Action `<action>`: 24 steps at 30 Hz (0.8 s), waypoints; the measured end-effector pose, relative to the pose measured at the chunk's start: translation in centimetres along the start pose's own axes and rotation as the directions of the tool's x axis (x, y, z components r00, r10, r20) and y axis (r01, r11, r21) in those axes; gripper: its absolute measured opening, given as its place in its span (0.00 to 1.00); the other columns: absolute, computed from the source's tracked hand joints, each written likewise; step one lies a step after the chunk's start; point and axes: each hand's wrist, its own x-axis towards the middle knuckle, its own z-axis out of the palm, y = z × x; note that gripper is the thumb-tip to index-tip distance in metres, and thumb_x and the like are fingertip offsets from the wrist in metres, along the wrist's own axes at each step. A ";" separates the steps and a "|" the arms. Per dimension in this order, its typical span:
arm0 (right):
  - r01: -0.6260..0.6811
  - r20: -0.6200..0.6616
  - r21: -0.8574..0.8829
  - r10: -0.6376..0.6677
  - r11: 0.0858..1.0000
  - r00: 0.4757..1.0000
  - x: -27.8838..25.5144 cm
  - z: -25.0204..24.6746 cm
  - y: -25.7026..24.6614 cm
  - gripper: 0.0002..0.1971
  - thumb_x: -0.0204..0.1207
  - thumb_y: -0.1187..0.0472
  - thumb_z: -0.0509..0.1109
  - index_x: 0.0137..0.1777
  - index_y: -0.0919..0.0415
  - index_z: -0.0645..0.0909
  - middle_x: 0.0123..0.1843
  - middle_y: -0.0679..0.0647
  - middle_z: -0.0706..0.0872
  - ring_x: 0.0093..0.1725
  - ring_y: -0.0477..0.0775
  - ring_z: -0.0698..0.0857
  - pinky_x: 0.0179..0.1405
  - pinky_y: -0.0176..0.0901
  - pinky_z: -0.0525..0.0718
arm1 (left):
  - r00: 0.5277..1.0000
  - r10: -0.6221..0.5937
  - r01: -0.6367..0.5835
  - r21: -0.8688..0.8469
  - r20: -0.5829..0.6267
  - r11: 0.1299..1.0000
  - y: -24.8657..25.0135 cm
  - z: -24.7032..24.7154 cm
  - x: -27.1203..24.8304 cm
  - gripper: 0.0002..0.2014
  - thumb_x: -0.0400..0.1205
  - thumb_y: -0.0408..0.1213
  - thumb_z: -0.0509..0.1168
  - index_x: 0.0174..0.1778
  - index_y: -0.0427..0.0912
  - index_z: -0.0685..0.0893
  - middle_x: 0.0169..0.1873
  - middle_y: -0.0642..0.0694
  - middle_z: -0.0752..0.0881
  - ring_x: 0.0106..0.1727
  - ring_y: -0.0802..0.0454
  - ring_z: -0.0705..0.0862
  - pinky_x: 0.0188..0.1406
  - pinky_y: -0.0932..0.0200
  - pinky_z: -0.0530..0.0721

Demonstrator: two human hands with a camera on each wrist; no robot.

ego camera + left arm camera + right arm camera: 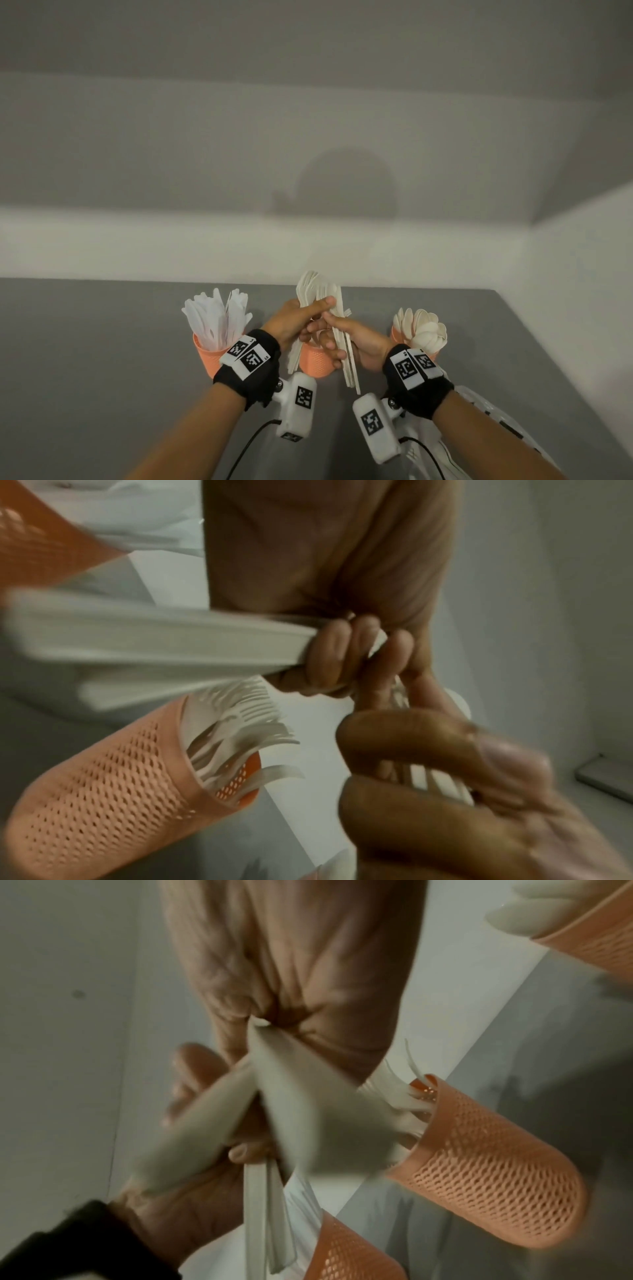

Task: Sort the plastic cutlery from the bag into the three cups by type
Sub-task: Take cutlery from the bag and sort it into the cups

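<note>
We work over a grey table [102, 342], and the grip sits above its far edge, where both hands meet around one bundle of cream plastic cutlery [322, 301]. Directly beneath that grip stands the middle orange mesh cup [313, 363], which already holds forks [240, 723]; their tines show in the left wrist view. To the left of the grip is the cup of white knives [215, 318], and to the right of it is the cup of cream spoons [424, 330]. Behind our right wrist, at the near edge, lies what looks like the white bag [479, 421], though we cannot tell whether anything remains in it.

Our left hand [294, 320] wraps the upper part of the bundle, thumb laid across its face, so the pieces stay fanned upright with their heads up. Our right hand [349, 337] closes around the lower handles, the long flat stems running down past the palm. We judge that we hold the bundle with two hands to square and separate it, one hand steadying while the other peels off a type. Holding it over the middle cup keeps every cup within a short reach. The pieces in the bundle are too blurred in the wrist views to name by type with confidence.
</note>
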 end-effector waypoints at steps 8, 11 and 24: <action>0.033 -0.079 -0.172 -0.047 0.985 0.996 -1.8 -1.7 -0.6 0.18 0.84 0.50 0.55 0.51 0.61 0.82 0.36 0.57 0.88 0.27 0.49 0.87 0.27 0.40 0.87 | 0.986 0.061 -0.076 -0.091 -0.158 0.993 0.5 1.0 0.6 0.21 0.84 0.48 0.57 0.34 0.35 0.80 0.16 0.49 0.78 0.17 0.56 0.74 0.23 0.63 0.77; 0.031 -0.210 -0.269 -0.090 0.963 0.974 -2.9 -2.6 -0.4 0.17 0.84 0.49 0.56 0.46 0.59 0.81 0.30 0.52 0.84 0.26 0.47 0.83 0.27 0.39 0.86 | 0.958 -0.027 -0.056 -0.278 -0.287 0.959 0.9 1.2 0.9 0.21 0.84 0.48 0.57 0.32 0.37 0.78 0.19 0.49 0.84 0.24 0.50 0.82 0.38 0.52 0.84; 0.014 -0.266 -0.451 -0.149 0.893 0.953 -4.5 -4.3 -3.2 0.18 0.80 0.53 0.64 0.30 0.60 0.75 0.12 0.45 0.64 0.11 0.42 0.63 0.15 0.33 0.68 | 0.966 0.207 -0.186 0.143 -0.154 0.972 4.5 7.8 -0.3 0.15 0.71 0.46 0.75 0.31 0.41 0.77 0.17 0.53 0.76 0.15 0.60 0.72 0.16 0.66 0.71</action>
